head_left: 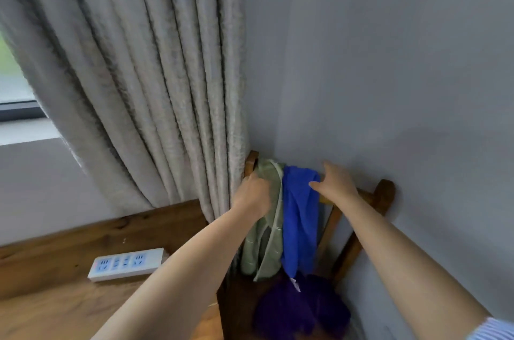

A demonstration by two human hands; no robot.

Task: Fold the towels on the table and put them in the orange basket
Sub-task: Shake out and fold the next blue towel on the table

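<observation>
A pale green towel (pixel 264 242) and a bright blue towel (pixel 299 225) hang side by side over the top rail of a wooden chair (pixel 383 195) in the room's corner. My left hand (pixel 254 195) grips the upper part of the green towel at the rail. My right hand (pixel 335 182) has its fingers spread, with the thumb touching the top right edge of the blue towel. A dark purple towel (pixel 303 309) lies crumpled on the chair seat below. No orange basket is in view.
A wooden table (pixel 69 298) stands at the lower left with a white power strip (pixel 126 263) on it. A grey curtain (pixel 144 75) hangs just left of the chair and touches it. A grey wall (pixel 389 61) is directly behind the chair.
</observation>
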